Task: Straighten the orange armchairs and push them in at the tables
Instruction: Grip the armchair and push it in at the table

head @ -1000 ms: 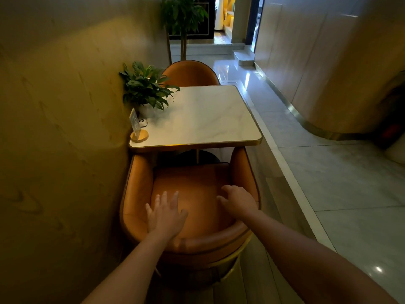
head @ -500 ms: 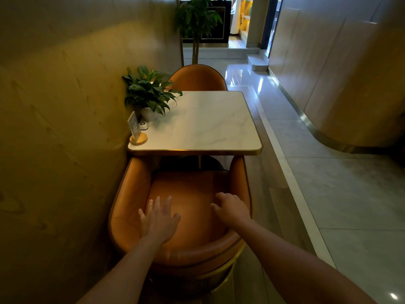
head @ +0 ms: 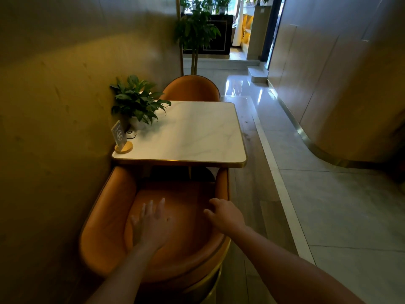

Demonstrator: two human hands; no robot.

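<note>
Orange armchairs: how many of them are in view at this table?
2. The near armchair stands at the near edge of the table; the far armchair stands opposite, with only its back showing. Others may be outside the view.

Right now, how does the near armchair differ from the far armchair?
The near armchair shows its seat and arms; the far armchair shows only its back behind the table. The left hand and right hand reach into the near armchair; nobody touches the far armchair. Both are orange.
</note>
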